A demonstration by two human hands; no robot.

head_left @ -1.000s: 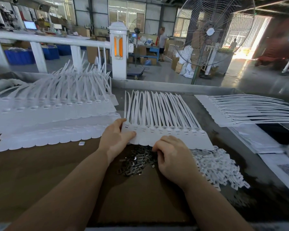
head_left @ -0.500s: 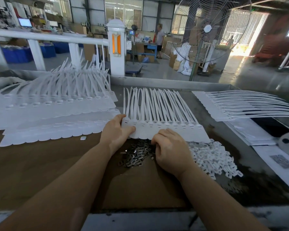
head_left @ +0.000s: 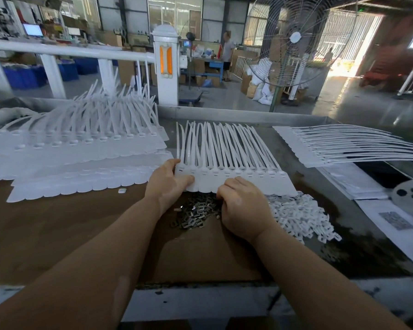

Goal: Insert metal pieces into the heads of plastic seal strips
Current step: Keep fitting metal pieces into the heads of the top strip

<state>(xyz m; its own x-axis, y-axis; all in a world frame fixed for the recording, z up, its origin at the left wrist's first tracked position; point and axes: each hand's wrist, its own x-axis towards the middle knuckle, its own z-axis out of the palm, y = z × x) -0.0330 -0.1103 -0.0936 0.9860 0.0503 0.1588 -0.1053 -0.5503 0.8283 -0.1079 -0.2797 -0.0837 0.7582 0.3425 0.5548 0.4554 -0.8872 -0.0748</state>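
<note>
The left hand (head_left: 168,186) pinches the seal strip sheet (head_left: 243,182)'s left corner, while the right hand (head_left: 243,208), fingers curled, presses its near edge above the metal pieces (head_left: 196,214).

A large workshop had a grey concrete floor (head_left: 358,108) and tall windows (head_left: 174,17) along the back wall. A big caged fan (head_left: 293,39) stood beside a white railing (head_left: 65,51). Bright daylight poured through an open doorway (head_left: 351,41) on the right.
</note>
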